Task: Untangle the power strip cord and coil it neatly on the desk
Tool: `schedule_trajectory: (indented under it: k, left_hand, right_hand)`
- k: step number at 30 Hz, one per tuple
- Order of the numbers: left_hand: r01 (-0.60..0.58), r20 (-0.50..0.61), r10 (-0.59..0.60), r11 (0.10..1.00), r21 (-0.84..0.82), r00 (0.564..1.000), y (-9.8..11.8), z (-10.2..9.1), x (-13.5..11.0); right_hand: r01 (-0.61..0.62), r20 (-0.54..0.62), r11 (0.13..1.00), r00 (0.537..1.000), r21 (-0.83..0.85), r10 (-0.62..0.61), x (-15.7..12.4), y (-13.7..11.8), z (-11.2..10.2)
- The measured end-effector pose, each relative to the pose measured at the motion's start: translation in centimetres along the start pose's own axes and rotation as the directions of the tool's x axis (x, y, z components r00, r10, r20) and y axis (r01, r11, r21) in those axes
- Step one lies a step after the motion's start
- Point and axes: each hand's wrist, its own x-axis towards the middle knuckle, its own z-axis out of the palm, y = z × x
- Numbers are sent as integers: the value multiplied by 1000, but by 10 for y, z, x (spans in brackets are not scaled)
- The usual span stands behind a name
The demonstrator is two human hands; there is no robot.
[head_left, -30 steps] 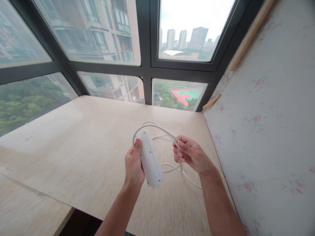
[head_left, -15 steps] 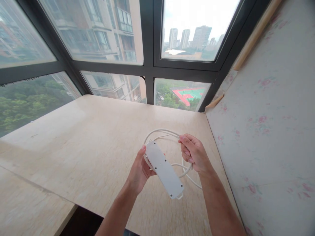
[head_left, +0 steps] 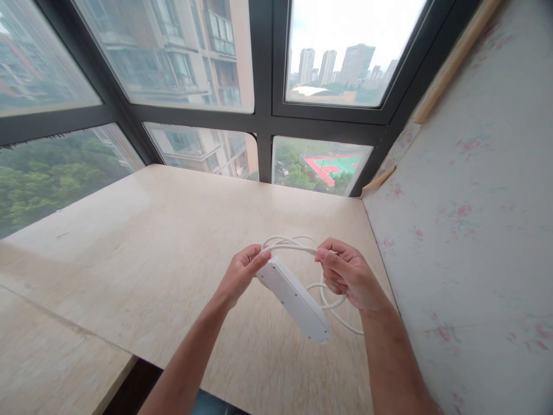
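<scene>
A white power strip (head_left: 298, 302) is tilted above the marble-patterned sill, its screwed underside partly toward me. My left hand (head_left: 242, 271) is closed at its upper-left end, the thumb pressing the white cord (head_left: 288, 246) there. With thumb and fingers pinched, my right hand (head_left: 348, 271) grips the same cord on the right. Between the two hands the cord bows in a loose loop, and more of it curls below my right hand and trails to the right. The strip's socket side faces away from me.
The pale marble-patterned sill (head_left: 164, 248) spreads under my hands up to dark window frames (head_left: 263, 144). Close on the right stands a floral-papered wall (head_left: 466, 259). A dark gap (head_left: 133, 386) opens at the sill's near edge.
My left hand has shifted up to the strip's end, its thumb now on the cord. The strip has rolled to show its side. The cord loop between my hands has become flatter.
</scene>
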Motion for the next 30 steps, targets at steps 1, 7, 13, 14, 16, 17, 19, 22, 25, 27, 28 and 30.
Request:
schedule_trajectory:
  k: [1, 7, 13, 14, 16, 17, 19, 22, 25, 27, 28, 30]
  left_hand:
    - [-42, 14, 41, 998, 38, 999, 2, -2, 2]
    - [-309, 53, 306, 919, 244, 951, 16, -5, 9]
    - [-394, -3, 459, 765, 509, 888, 22, -2, 2]
    - [-399, 12, 463, 751, 526, 886, 23, -2, 1]
    - [-401, 46, 444, 754, 521, 895, 25, -2, -2]
    - [-400, 65, 428, 765, 504, 901, 26, -2, -3]
    - [-398, 98, 400, 795, 458, 911, 28, -2, -4]
    - [-391, 76, 390, 854, 344, 918, 31, 1, -5]
    - [-375, -16, 382, 913, 160, 924, 34, 8, -5]
    - [-370, -80, 374, 927, 62, 924, 35, 12, -4]
    - [-374, -113, 375, 927, 29, 920, 35, 14, -4]
    - [-395, -185, 385, 918, -22, 904, 36, 16, -2]
  right_hand:
    - [7, 4, 1000, 1000, 9, -7, 0, 0, -1]
    - [48, 15, 996, 999, 74, -49, 0, -1, -3]
    - [99, 15, 993, 995, 67, -100, 1, 4, -4]
    - [110, 8, 992, 994, 63, -110, 1, 4, -4]
    - [125, -2, 990, 992, 61, -125, 2, 4, -4]
    - [129, -4, 990, 992, 63, -129, 2, 4, -4]
    - [138, -16, 988, 990, 72, -137, 2, 2, -3]
    - [162, -33, 983, 987, 85, -159, 3, 1, -2]
    - [194, -36, 978, 981, 81, -192, 5, 4, -2]
    - [208, -28, 976, 978, 56, -207, 7, 8, -4]
    - [213, -18, 976, 977, 36, -212, 9, 10, -5]
    - [219, 27, 976, 975, -8, -219, 12, 14, -9]
